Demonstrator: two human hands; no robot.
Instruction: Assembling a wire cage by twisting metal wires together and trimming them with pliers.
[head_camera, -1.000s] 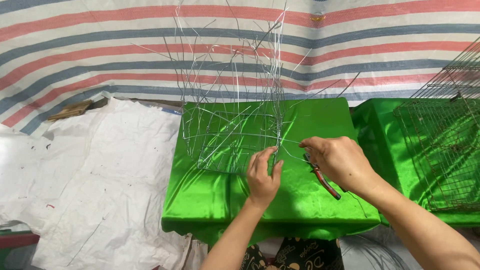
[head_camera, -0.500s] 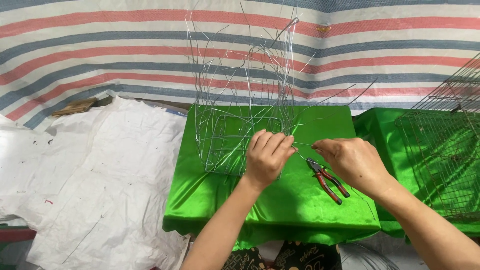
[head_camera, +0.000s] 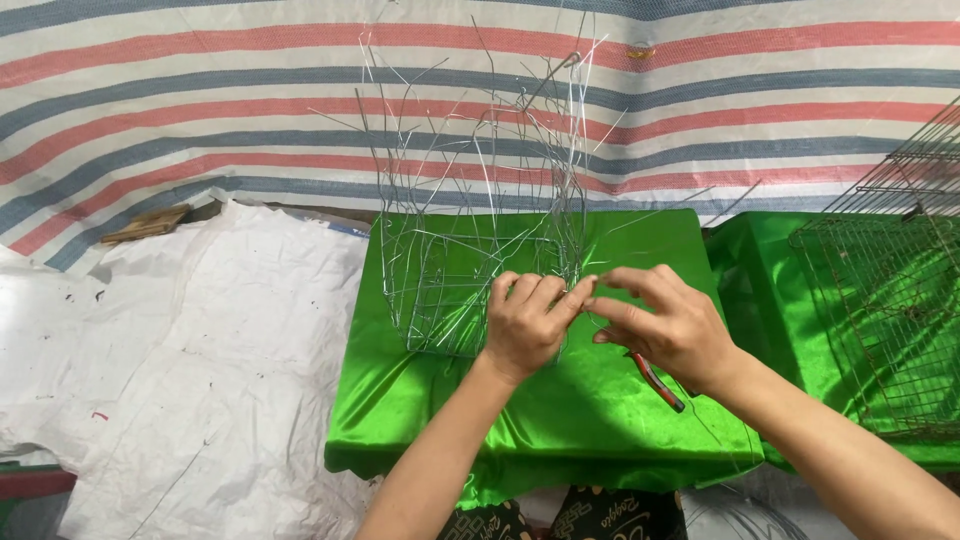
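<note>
A half-built wire basket frame (head_camera: 470, 200) of thin silver wires stands upright on a table covered with shiny green cloth (head_camera: 450, 420). My left hand (head_camera: 528, 322) is closed on wires at the frame's lower right corner. My right hand (head_camera: 660, 325) pinches a wire right beside it, fingertips touching the left hand's. Red-handled pliers (head_camera: 658, 382) lie on the cloth under my right hand, partly hidden by it.
Finished wire mesh cages (head_camera: 890, 290) sit on a second green-covered surface at the right. A white sheet (head_camera: 180, 370) covers the floor on the left. A striped tarp (head_camera: 200, 100) hangs behind. A wooden piece (head_camera: 148, 224) lies at the tarp's foot.
The wire frame has been raised from lying tilted to standing upright. Both hands have come together at its lower right corner. The pliers stay on the cloth.
</note>
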